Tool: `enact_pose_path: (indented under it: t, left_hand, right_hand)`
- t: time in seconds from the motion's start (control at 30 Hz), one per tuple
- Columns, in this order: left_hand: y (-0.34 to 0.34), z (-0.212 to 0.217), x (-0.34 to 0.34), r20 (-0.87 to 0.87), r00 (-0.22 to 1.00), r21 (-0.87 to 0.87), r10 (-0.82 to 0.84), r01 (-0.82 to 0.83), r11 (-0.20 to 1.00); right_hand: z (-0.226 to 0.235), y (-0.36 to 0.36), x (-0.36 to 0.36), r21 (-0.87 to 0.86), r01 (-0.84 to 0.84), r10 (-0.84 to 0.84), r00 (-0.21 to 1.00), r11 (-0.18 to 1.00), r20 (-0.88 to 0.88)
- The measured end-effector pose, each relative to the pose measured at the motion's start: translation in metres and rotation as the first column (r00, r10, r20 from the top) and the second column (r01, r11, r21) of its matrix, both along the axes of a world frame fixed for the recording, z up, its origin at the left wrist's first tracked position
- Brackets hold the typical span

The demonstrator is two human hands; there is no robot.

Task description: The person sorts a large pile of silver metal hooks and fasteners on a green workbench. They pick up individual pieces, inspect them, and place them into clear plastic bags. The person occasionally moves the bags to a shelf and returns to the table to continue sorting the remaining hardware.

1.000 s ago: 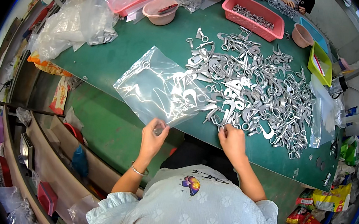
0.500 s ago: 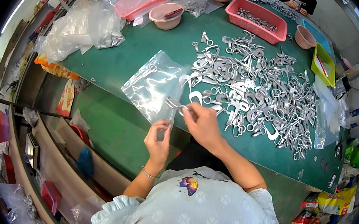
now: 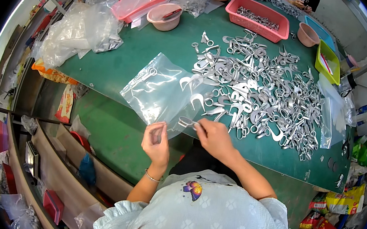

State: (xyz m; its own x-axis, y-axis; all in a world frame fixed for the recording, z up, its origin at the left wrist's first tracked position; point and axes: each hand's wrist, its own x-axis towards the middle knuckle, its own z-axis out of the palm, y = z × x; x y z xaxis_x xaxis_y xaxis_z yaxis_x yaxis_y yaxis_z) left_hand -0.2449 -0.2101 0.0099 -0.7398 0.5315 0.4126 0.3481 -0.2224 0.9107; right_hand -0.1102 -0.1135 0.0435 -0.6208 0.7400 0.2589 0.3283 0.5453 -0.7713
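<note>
A clear plastic zip bag (image 3: 149, 95) lies slantwise over the near edge of the green table (image 3: 122, 61), with a small metal ring (image 3: 152, 71) showing at its far end. My left hand (image 3: 156, 142) is closed, its fingertips pinching the bag's near edge. Between the fingertips of my right hand (image 3: 216, 138) is a grey metal loop piece (image 3: 185, 122), which points left at the bag's near right part; I cannot tell whether it is inside. Curved metal hooks (image 3: 197, 100) lie beside the bag, and a large pile of grey metal parts (image 3: 258, 86) spreads to the right.
At the back stand a pink basket (image 3: 264, 31) of metal parts, a pale pink bowl (image 3: 163, 23) and a green basket (image 3: 328, 69). Plastic bags (image 3: 80, 32) heap at the left. Across the table, another person's hands (image 3: 299, 3) are partly visible. Shelving runs along my lower left.
My right hand has moved slightly right and down with the metal loop piece. My left hand has shifted a little left, and the bag's near edge is spread wider.
</note>
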Motion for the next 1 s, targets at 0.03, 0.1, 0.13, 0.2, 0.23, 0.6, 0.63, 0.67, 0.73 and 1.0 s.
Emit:
enact_pose_path:
  t: [0.03,0.1,0.13,0.2,0.23,0.6,0.63,0.67,0.73,1.0]
  left_hand:
    - [-0.001,-0.002,0.000,-0.085,0.995,0.004,-0.051,0.051,0.999]
    - [-0.003,0.000,0.004,-0.219,0.966,-0.025,-0.140,0.138,0.990]
    - [-0.003,0.000,0.006,-0.240,0.960,-0.029,-0.147,0.144,0.989]
    - [-0.004,0.000,0.005,-0.285,0.945,-0.033,-0.158,0.155,0.987]
    - [-0.004,0.001,0.005,-0.270,0.951,-0.010,-0.149,0.152,0.988]
    - [0.003,0.003,-0.001,-0.087,0.992,0.144,-0.094,0.106,0.984]
    - [0.007,0.006,-0.004,-0.069,0.994,0.154,-0.081,0.091,0.984]
    - [0.009,0.007,-0.008,-0.047,0.997,0.167,-0.063,0.070,0.984]
    - [0.012,0.016,-0.015,-0.007,0.997,0.152,-0.074,0.074,0.986]
    - [0.018,0.042,-0.021,-0.252,0.954,-0.326,-0.160,0.072,0.943]
  right_hand:
    - [-0.001,-0.004,-0.004,0.018,-0.010,0.009,0.999,1.000,0.036]
    - [-0.011,-0.006,-0.015,0.037,-0.003,0.001,0.999,0.999,0.049]
    - [-0.013,-0.005,-0.019,-0.180,-0.006,0.001,1.000,0.984,-0.027]
    - [-0.008,0.003,-0.029,-0.572,-0.064,-0.046,0.983,0.818,-0.176]
    - [-0.003,0.006,-0.030,-0.719,-0.110,-0.127,0.955,0.686,-0.268]
    - [-0.044,0.011,-0.063,0.308,0.066,0.004,0.975,0.949,-0.223]
    - [-0.043,0.015,-0.056,0.186,-0.080,0.116,0.975,0.979,-0.190]
    - [-0.030,0.022,-0.041,0.060,-0.229,0.236,0.957,0.972,-0.167]
    - [0.000,0.031,-0.010,-0.314,-0.345,0.274,0.929,0.884,-0.250]
    - [-0.041,0.079,0.009,0.486,0.040,-0.220,0.922,0.873,0.320]
